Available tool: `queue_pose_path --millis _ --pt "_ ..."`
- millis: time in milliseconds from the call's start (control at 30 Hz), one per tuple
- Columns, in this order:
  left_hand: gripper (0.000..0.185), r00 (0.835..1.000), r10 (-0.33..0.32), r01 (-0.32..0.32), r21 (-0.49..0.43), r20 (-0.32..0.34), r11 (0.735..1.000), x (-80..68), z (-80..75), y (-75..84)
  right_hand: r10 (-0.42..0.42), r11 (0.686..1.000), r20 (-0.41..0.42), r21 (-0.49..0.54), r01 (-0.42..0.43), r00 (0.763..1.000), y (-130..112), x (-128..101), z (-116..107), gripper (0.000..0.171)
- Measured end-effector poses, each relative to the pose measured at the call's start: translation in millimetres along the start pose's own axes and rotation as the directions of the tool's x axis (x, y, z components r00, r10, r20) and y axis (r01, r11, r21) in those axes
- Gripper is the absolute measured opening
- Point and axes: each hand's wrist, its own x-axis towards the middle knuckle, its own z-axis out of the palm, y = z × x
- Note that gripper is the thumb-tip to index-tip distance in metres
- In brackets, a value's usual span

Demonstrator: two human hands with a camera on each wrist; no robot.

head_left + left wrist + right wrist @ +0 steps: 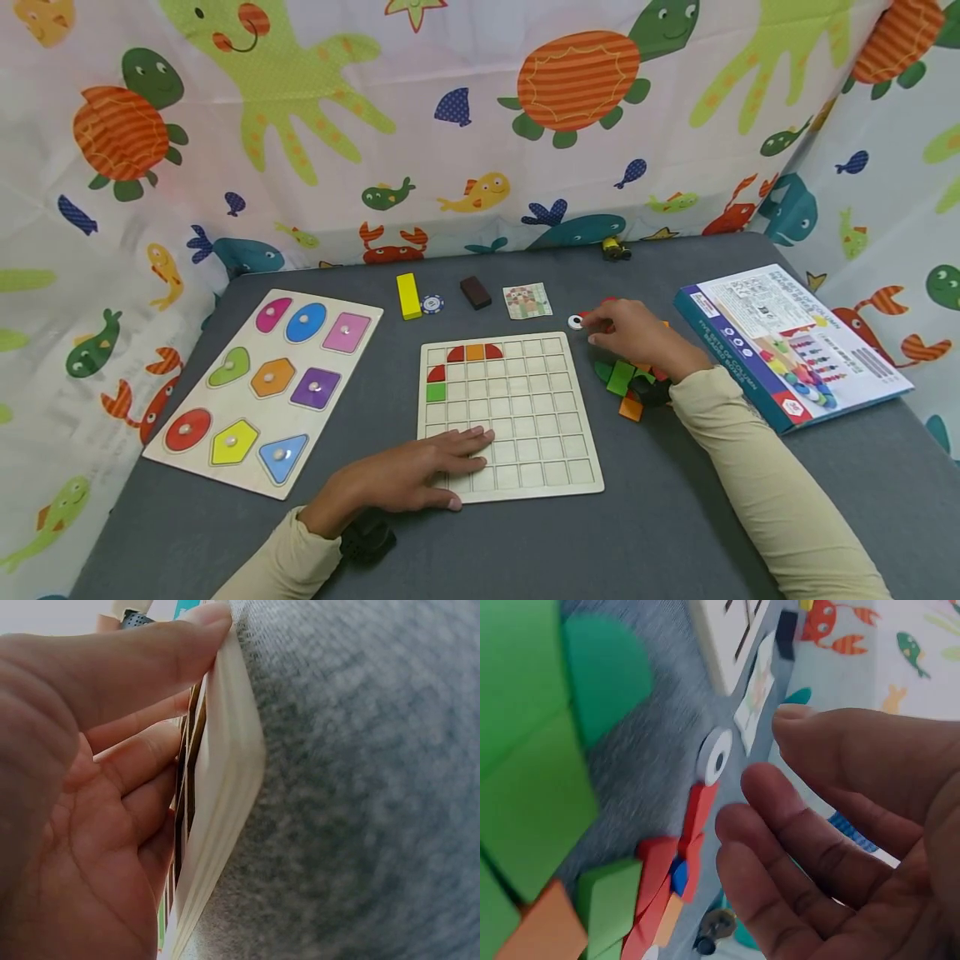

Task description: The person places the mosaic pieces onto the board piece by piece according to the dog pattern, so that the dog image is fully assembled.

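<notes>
grid board (517, 417) lies under the flat left hand (420, 475); right hand (630, 329), fingers loosely spread, hovers by white ring (575, 322).

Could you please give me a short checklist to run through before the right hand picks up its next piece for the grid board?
1. Left hand flat on grid board, steadying it: ok.
2. Right hand open, no grip yet: ok.
3. Loose coloured pieces beside that hand: ok.
4. Open cells on the board: ok, only a few pieces at its top-left corner.
5. White ring clear of the fingertips: cannot tell.
</notes>
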Motion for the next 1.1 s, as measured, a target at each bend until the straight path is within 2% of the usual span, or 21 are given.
queue_pose_path --millis 200,500,1100 --pt "0.06 1.0 0.002 -0.002 -0.005 -0.003 1.0 -0.7 0.7 -1.1 0.061 0.998 -0.004 0.007 -0.061 0.998 12.3 0.6 -1.2 0.03" --pt "0.061 1.0 0.001 -0.001 -0.005 -0.003 1.0 0.0 0.6 -1.1 0.107 0.994 -0.031 -0.008 -0.108 0.994 24.0 -3.7 -7.2 0.035" --pt "0.061 1.0 -0.008 0.007 -0.019 -0.007 1.0 -0.5 0.7 -0.9 0.186 0.981 0.014 -0.053 -0.185 0.982 33.3 -4.8 -12.8 0.034"
